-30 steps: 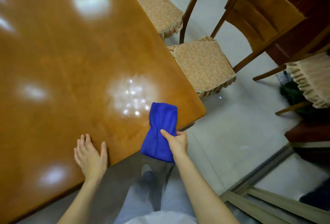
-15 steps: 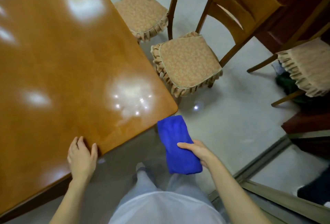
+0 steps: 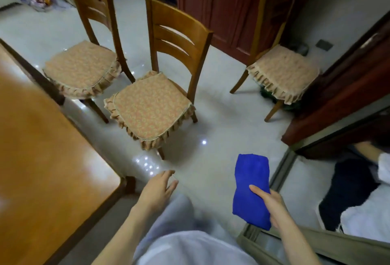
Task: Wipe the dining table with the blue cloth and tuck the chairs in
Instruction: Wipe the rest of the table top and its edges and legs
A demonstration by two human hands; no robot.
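The wooden surface [image 3: 42,159] fills your left side, and three cushioned chairs stand pulled out on the tiled floor [image 3: 221,121]: the far chair [image 3: 82,68] near the surface's edge, the middle chair [image 3: 152,104] just beside it, and the right chair [image 3: 282,70] well apart by the dark red cabinet [image 3: 221,11]. Your left hand [image 3: 157,190] hovers past the surface's corner, its fingers loosely spread and holding nothing. Your right hand [image 3: 272,205] has its fingers gripping the folded blue cloth [image 3: 251,188], held in the air over the floor, off the surface.
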